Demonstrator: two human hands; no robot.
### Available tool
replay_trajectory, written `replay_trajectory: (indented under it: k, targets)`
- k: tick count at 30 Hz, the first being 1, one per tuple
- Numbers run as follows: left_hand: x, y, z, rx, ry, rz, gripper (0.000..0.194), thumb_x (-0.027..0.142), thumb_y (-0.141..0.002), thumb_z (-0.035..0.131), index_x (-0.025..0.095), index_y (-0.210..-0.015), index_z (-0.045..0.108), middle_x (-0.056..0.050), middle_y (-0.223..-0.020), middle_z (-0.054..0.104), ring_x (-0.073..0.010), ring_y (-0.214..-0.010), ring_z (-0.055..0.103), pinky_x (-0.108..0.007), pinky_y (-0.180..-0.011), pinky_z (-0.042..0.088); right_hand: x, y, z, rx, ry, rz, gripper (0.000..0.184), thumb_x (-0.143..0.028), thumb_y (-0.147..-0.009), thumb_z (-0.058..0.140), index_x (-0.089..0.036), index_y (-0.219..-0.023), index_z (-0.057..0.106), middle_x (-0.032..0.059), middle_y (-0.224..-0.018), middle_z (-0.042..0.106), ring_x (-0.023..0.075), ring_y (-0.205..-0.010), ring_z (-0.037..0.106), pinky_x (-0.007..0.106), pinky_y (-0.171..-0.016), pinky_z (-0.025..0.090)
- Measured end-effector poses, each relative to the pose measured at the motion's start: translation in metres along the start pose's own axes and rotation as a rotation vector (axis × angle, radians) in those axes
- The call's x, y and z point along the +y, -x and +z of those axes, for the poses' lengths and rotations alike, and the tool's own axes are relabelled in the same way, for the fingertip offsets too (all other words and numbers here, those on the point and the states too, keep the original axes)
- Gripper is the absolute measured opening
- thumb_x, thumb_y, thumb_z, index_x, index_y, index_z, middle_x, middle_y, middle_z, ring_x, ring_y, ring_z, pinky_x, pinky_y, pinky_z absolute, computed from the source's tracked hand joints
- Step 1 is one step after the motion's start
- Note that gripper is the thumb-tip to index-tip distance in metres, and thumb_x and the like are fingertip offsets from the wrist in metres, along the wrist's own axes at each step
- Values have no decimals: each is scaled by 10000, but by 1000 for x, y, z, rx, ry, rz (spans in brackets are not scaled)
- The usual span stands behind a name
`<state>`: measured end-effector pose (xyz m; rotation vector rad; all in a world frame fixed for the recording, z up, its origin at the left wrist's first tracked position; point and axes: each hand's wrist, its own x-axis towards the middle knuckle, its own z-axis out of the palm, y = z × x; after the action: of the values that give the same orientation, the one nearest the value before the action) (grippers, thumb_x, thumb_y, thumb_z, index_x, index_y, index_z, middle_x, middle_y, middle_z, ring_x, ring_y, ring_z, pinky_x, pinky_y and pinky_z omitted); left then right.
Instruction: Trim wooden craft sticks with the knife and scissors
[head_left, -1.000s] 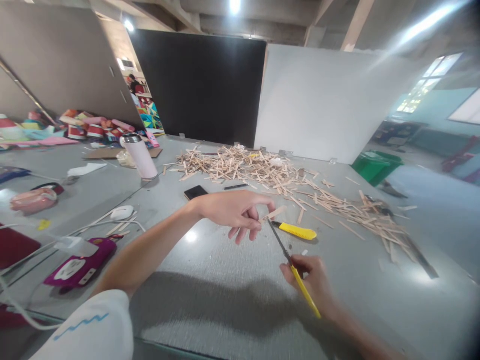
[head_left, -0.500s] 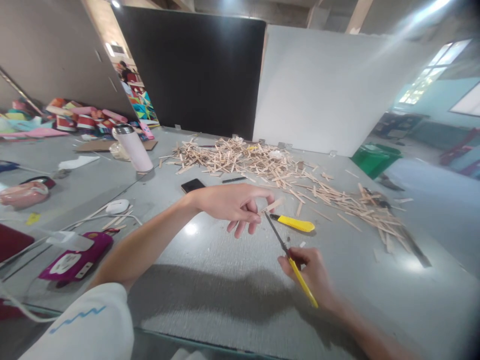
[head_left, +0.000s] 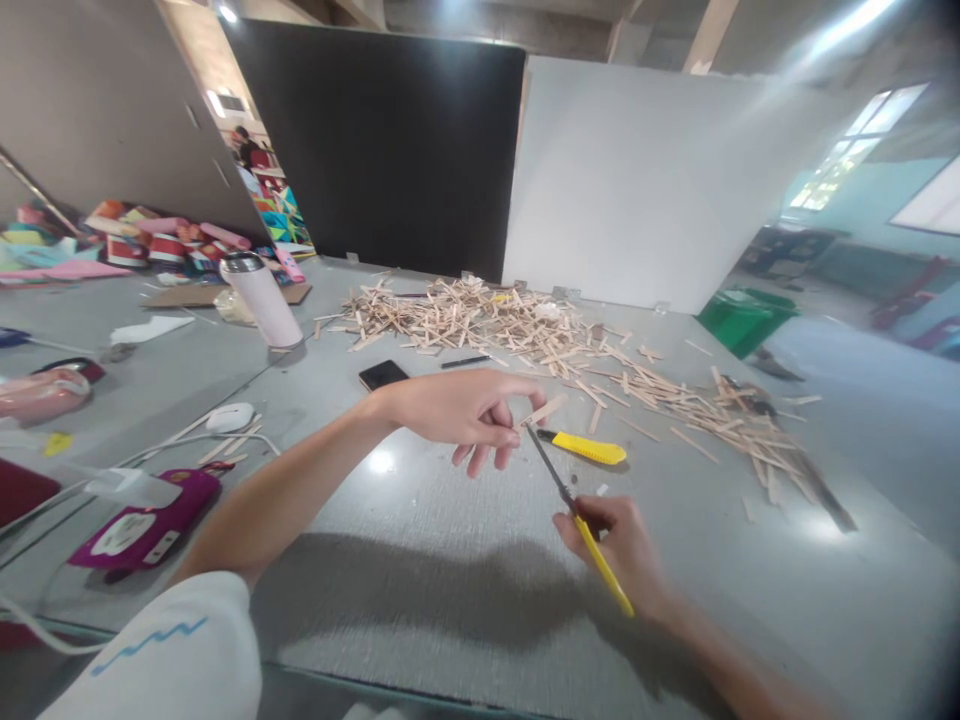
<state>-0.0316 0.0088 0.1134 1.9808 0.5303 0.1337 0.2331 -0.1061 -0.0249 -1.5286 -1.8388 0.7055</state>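
Note:
My left hand [head_left: 469, 410] reaches across the middle of the table and pinches a small flat wooden stick [head_left: 550, 409] between thumb and index finger; the other fingers hang loosely. My right hand [head_left: 611, 535], lower right, is closed around a slim yellow-handled file [head_left: 551, 468]. Its dark narrow shaft points up and left, and the tip meets the stick close to my left fingertips. Just behind the tip, a yellow utility knife [head_left: 589, 447] lies flat on the table.
Behind my hands spreads a pile of wooden sticks [head_left: 465, 318], trailing right. A black phone [head_left: 382, 374], a pink bottle [head_left: 262, 302], a white mouse [head_left: 229, 417] and a purple power strip [head_left: 142, 525] with cables stand left. Black and white panels [head_left: 630, 180] close off the back.
The view has shifted very slightly. Both hands keep their grips, and the file tip stays at the stick.

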Motion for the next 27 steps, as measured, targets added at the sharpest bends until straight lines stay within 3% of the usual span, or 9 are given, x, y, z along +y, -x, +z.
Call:
replay_trajectory:
  k: [7,13,27]
  targets:
    - [1,-1,1,-1,8,-11,211,305,-1084,656,234,-1206,499,-29,-847,800,-160,-555,747,-192,-461,512,0,0,0,9,-4,-10,451,-492,-857,575,-262,-570,314,-41,-617,219,127,-577,229,308,-524,168]
    - [1,-1,1,-7,5,1,137,273,-1115,587,234,-1195,483,-31,-851,796,-162,-562,757,-182,-444,541,2,0,1,2,2,-4,443,-503,-866,568,-254,-573,348,-37,-613,247,126,-575,255,301,-525,182]
    - [2,-2,1,-29,23,3,178,358,-1140,579,219,-1220,502,-67,-898,796,-172,-600,761,-210,-479,561,-1,0,2,9,-7,-3,453,-500,-866,560,-261,-571,312,-42,-630,209,123,-575,234,309,-524,172]
